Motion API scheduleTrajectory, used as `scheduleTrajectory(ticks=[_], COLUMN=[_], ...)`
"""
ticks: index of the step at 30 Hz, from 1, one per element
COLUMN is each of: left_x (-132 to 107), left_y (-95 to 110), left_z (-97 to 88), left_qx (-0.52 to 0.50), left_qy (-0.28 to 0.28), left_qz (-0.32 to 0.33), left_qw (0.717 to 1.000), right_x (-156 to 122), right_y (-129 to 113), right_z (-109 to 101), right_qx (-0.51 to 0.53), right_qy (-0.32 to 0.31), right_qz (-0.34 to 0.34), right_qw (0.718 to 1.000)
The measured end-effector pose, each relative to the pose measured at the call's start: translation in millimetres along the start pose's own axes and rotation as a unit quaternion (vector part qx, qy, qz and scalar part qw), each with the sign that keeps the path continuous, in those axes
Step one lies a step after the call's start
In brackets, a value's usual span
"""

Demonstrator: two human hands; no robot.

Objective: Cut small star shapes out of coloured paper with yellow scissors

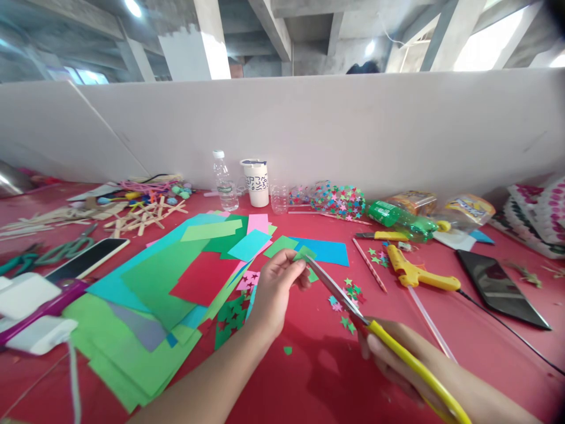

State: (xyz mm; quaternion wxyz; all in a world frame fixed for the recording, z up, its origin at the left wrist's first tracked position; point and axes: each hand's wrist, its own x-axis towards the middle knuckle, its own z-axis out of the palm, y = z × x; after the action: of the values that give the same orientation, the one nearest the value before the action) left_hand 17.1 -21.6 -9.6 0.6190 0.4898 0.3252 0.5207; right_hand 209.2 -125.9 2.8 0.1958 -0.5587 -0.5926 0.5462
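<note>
My left hand (276, 287) pinches a small green paper piece (305, 254) above the red table (309, 377). My right hand (399, 359) grips yellow-handled scissors (353, 306), whose blades reach up to the green piece. Small cut paper stars (351, 294) lie scattered on the table just below the blades. A spread of coloured paper sheets (176, 282) lies to the left of my left hand.
A yellow glue gun (415, 272), a pencil (369, 266), a utility knife (382, 235) and a black phone (501, 287) lie at right. Bottles (225, 182), a white cup (256, 182) and a star-covered bottle (338, 199) stand by the grey partition. Craft sticks (141, 218), green scissors (44, 254), another phone (86, 260) lie left.
</note>
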Motion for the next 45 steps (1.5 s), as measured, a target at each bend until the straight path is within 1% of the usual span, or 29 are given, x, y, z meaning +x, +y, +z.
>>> scheduleTrajectory(ticks=[4, 11, 17, 22, 32, 37, 40, 45], left_x=[0, 1, 2, 2, 3, 3, 3, 3], left_y=[0, 0, 0, 0, -3, -4, -4, -3], left_z=[-0.2, -0.9, -1.4, -1.2, -3.5, -3.5, -3.3, -3.8], left_qx=[0.000, 0.007, 0.006, 0.010, 0.012, 0.014, 0.013, 0.015], left_qy=[-0.001, -0.001, -0.006, -0.001, -0.005, -0.003, -0.001, 0.000], left_qz=[-0.001, -0.001, -0.002, -0.002, 0.003, 0.003, -0.001, -0.005], left_qw=[1.000, 1.000, 1.000, 1.000, 1.000, 1.000, 1.000, 1.000], right_x=[1, 2, 2, 1, 0, 1, 2, 1], right_y=[0, 0, -5, -4, -11, -9, -7, -9], right_z=[1, 2, 1, 1, -1, -1, -1, -2], right_qx=[0.000, 0.041, 0.031, 0.021, -0.009, -0.026, -0.021, -0.023], right_qy=[0.000, -0.001, 0.006, 0.004, 0.031, 0.032, 0.029, 0.033], right_qz=[0.005, 0.041, 0.022, 0.021, 0.002, -0.007, -0.001, -0.004], right_qw=[1.000, 0.998, 0.999, 1.000, 0.999, 0.999, 0.999, 0.999])
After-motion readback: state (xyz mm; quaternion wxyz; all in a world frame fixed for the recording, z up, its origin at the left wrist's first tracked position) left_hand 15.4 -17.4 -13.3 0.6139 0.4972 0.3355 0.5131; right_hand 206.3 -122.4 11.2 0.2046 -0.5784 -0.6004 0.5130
